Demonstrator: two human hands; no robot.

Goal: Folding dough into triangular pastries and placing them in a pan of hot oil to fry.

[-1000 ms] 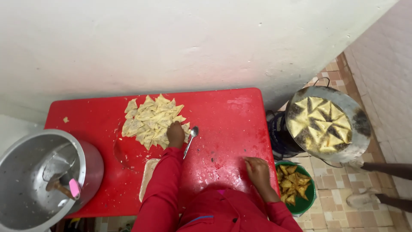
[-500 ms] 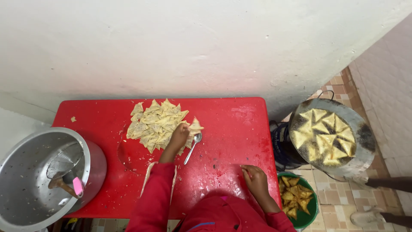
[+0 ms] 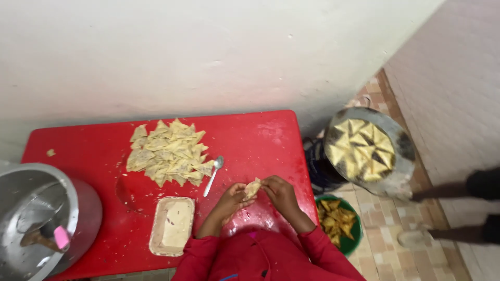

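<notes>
Both hands' fingers [image 3: 240, 193] pinched on one pastry [image 3: 253, 188], red table [image 3: 260, 140], white wall [image 3: 208, 52], tiled floor [image 3: 385, 244].

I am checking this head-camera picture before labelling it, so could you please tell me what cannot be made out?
- Pale folded pastry piece: partly covered by left hand and right hand; any filling hidden.
- Large round steel pot: cut off by the left edge; contents blurred.
- Green plastic bowl: partly behind the red sleeve.
- Bystander's legs: cut off at right.

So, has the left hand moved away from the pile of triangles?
Yes. The left hand left the pile of triangles, coming back past the spoon toward the body.
</notes>
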